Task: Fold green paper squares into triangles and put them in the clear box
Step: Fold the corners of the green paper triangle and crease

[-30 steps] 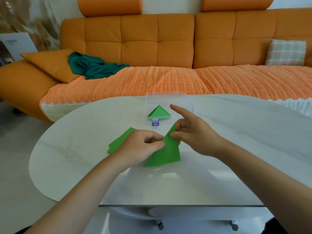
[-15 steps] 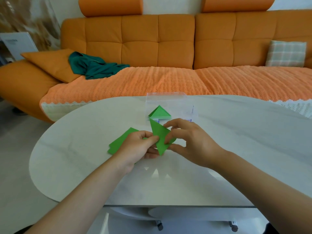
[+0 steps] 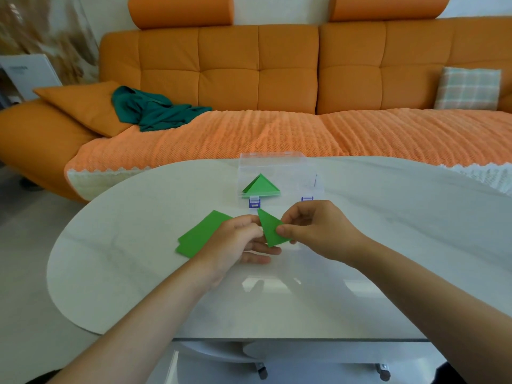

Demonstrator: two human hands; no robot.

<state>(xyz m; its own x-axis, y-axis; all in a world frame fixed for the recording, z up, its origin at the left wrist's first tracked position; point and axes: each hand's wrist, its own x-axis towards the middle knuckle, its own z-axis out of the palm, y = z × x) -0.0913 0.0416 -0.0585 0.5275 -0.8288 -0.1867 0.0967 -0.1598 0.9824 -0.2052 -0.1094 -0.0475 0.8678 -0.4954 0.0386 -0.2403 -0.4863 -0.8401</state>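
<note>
A small folded green paper triangle (image 3: 269,228) is held just above the table between my two hands. My right hand (image 3: 315,231) pinches its right corner with thumb and fingers. My left hand (image 3: 238,242) pinches its left edge, with the lower fingers stretched out beneath it. A small stack of flat green paper squares (image 3: 199,234) lies on the table to the left, partly hidden by my left hand. Behind the hands stands the clear box (image 3: 293,173), open, with folded green triangles (image 3: 260,187) lying inside on its left side.
The white oval table (image 3: 388,245) reaches far to the right and toward me. Behind it is an orange sofa (image 3: 249,79) with a teal cloth (image 3: 155,109) and a checked cushion (image 3: 468,88).
The large triangle has been folded in half into a smaller one. It has been lifted off the table and now sits between both hands, closer to the box.
</note>
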